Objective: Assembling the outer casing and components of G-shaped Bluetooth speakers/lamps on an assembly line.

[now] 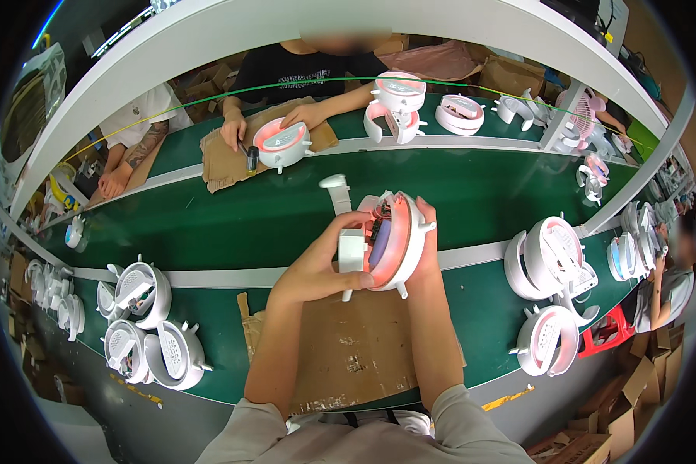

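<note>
Both hands were clamped on one round white-and-pink housing (410,236), the left hand (317,267) on its left side and the right hand (428,251) wrapped around its right side. The left thumb pressed along the lower edge, near the pink inner wall. The housing was held tilted above the middle of the surface (228,321), its open side facing left, showing a purple cylinder (379,243) and some wires (382,209) inside. A white curved piece (340,197) stuck up just beyond the left fingers; whether it was joined to the housing could not be told.

Below the hands, a worn cardboard sheet (356,348) lay on the near part of the surface, between the forearms. To the left stood a cluster of white round housings (179,356), and to the right a second group of similar units (557,246). A pale metal rail (201,279) ran behind these.

On the far side, a person in a black shirt (309,73) had one hand on another pink-and-white unit (281,145), which rested on a cardboard piece (223,166) beside a black-and-yellow tool (252,160). Farther right lay a white-and-pink unit (460,114).
</note>
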The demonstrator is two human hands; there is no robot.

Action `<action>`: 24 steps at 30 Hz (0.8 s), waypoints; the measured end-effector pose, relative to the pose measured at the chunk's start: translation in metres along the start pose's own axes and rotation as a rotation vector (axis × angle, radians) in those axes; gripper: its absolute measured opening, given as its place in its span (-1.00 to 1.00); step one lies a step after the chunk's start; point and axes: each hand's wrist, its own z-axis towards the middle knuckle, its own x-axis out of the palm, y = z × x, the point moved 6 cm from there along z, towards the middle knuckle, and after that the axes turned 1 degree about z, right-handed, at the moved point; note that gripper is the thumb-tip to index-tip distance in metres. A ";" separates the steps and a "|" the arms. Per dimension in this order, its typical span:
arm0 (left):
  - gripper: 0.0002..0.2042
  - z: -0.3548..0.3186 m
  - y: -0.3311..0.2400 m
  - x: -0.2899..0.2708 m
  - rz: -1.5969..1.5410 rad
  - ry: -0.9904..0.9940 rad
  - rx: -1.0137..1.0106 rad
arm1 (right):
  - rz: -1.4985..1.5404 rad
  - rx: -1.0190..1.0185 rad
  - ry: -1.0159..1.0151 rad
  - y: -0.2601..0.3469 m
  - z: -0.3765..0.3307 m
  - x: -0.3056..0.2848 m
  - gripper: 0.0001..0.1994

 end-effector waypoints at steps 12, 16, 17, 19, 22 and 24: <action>0.13 0.004 0.012 -0.002 -0.038 0.337 0.110 | 0.150 -0.076 0.062 0.021 -0.004 -0.009 -0.48; 0.04 0.001 0.016 -0.004 -0.001 0.318 0.084 | 0.099 -0.161 0.066 0.026 -0.006 -0.013 -0.44; 0.00 0.005 0.018 -0.002 0.165 0.236 0.075 | 0.161 -0.146 0.084 0.025 -0.004 -0.021 -0.42; -0.03 0.009 0.015 0.001 0.322 0.154 0.066 | 0.275 -0.109 0.104 0.024 -0.002 -0.034 -0.37; -0.07 0.009 -0.003 -0.008 0.343 -0.003 0.017 | 0.157 -0.123 0.075 0.028 -0.007 -0.026 -0.34; -0.07 0.005 -0.016 -0.022 0.333 -0.194 0.103 | 0.042 -0.077 0.076 0.032 -0.014 -0.028 -0.28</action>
